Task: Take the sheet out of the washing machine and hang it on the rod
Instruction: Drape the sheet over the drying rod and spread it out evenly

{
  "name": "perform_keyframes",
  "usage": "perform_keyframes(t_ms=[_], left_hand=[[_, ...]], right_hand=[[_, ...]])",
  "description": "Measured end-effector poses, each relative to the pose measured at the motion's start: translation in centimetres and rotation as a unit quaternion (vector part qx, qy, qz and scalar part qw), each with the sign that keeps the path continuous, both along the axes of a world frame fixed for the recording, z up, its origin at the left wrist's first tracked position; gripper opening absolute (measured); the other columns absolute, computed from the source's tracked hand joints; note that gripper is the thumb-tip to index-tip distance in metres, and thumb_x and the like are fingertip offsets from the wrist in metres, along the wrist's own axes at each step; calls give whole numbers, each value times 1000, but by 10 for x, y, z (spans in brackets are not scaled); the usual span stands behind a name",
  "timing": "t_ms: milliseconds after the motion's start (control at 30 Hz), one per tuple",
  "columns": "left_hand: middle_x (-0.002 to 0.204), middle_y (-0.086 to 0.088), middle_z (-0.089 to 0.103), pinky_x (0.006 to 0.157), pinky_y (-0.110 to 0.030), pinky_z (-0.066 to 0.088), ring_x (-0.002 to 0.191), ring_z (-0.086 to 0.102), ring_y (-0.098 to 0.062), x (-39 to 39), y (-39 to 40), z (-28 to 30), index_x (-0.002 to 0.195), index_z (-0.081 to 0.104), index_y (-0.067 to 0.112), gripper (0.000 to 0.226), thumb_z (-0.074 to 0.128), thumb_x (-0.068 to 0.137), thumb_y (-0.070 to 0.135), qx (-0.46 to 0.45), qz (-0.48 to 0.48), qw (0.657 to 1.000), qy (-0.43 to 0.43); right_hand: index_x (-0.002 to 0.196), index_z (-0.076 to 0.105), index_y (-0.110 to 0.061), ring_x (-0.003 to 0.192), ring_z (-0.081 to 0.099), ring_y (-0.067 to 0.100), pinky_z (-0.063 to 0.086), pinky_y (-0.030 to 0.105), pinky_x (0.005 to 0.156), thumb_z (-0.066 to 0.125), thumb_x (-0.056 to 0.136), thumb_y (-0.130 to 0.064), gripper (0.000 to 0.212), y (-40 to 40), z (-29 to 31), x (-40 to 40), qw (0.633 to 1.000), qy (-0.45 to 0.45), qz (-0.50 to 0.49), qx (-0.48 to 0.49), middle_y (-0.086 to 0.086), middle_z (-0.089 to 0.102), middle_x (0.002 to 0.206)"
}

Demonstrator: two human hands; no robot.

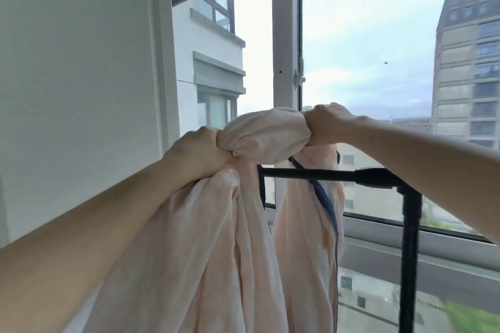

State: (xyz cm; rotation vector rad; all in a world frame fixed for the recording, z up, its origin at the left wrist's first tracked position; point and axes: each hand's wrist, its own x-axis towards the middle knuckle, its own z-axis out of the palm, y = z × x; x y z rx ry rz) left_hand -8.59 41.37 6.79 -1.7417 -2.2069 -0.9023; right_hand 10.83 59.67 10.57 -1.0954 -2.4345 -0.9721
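nearest the camera, two bare forearms rise from the lower corners toward the middle of the view. left hand [198, 150], fingers curled, grasps one end of a bunched roll of the sheet [216, 238]; right hand [326, 123], likewise clenched on the cloth, grasps the other end. between the two fists the pale peach fabric forms a thick, rounded bundle held higher than the rod [305, 173]. from the left fist a broad fall of cloth hangs down out of view on the near side of the rod; from the right fist a second fall hangs down and crosses the rod, showing a dark blue trim [323, 197] along one edge. whether the sheet bears on the rod or merely passes it cannot be told. the rod is black and horizontal, joined at its right end to a black upright post [410, 251]. beyond the rack stands a window frame [284, 35] with a sill along its lower edge, and a white wall [81, 76] to the left of it. farthest, through the glass, lie neighbouring buildings [465, 67] and an overcast sky.
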Motion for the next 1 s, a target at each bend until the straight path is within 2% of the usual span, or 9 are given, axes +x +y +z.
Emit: perform_keyframes(t_ms=[100,167,233,333,467,633,767,867,1000], left_hand=[[90,4,58,78,-32,47,85,57,-18,16,6,-8,100,58,26,31,50,82,51,-91,31,994,54],[100,0,60,89,-40,49,93,58,-23,29,12,-17,108,57,24,33,47,84,44,-145,47,983,102],[109,-4,61,96,-49,47,100,59,-28,44,21,-30,113,56,20,35,44,85,38,-173,47,976,122],[126,-6,56,103,-49,35,122,50,-29,67,27,-40,125,51,22,34,44,94,36,-145,61,976,153],[103,-5,63,78,-36,50,91,60,-24,73,36,-43,111,58,17,25,46,90,24,-49,-13,997,58],[100,-10,65,81,-40,52,93,62,-31,82,34,-47,107,61,13,25,48,86,17,-4,-38,999,-5],[95,-7,65,75,-35,49,91,62,-29,91,41,-50,98,60,15,21,47,88,28,3,-34,999,18],[85,-3,61,71,-34,47,87,62,-28,92,35,-42,89,57,15,23,52,87,38,71,-38,997,-4],[81,-5,62,67,-34,47,81,59,-29,87,40,-13,83,59,15,18,56,85,33,111,-65,991,-23]], right_hand=[[102,57,-19,82,59,20,48,24,68,70,81,-35,29,-25,-11,26,971,49,47,-230,-1,63,88],[112,54,-21,88,62,22,54,26,74,68,83,-14,33,-41,-18,40,937,79,81,-330,-1,62,99],[126,50,-24,104,63,25,56,36,85,61,86,-5,45,-57,-27,50,918,111,100,-366,-1,60,115],[132,49,-25,119,54,15,50,30,94,59,89,-8,47,-83,-42,55,924,121,155,-328,-2,55,131],[136,40,-20,113,54,24,49,37,89,61,91,-32,52,-105,-63,60,963,90,137,-215,7,54,131],[122,37,-15,88,62,31,48,37,67,53,92,-44,45,-103,-82,58,988,84,113,-70,9,58,111],[114,41,-14,82,65,30,43,33,62,53,94,-39,34,-93,-74,56,991,91,93,-17,8,65,99],[104,48,-15,75,64,28,44,33,61,48,97,-31,18,-93,-62,53,988,117,103,2,9,64,84],[87,52,-18,65,59,24,42,30,55,54,92,-17,5,-90,-40,42,982,165,86,12,2,56,70]])
